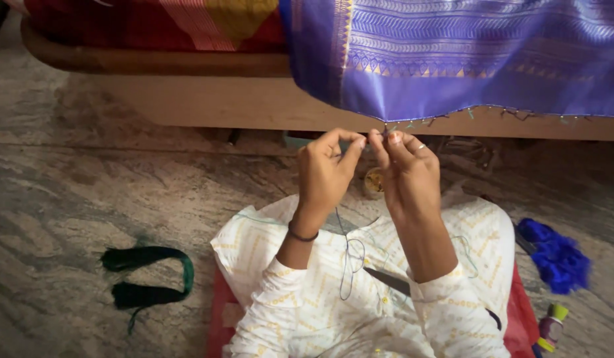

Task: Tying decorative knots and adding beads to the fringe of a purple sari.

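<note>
Pinching the purple woven silk cloth's (pixel 452 59) tasselled edge, both hands, left (pixel 325 174) and right (pixel 407 174); loose blue thread (pixel 347 255) may snag or knot.

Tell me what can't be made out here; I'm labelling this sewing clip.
Head view only:
- What the left hand and right hand pinch at the purple cloth's edge: too small, covered by fingertips.
- Small round thing between the hands: mostly hidden.
- Scissors on the lap: handles hidden by the right forearm.
- Spools: partly cut off by the bottom edge.

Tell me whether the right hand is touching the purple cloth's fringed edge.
Touching: the head view shows the right hand with fingertips pinched right at the purple cloth's fringed edge.
</note>
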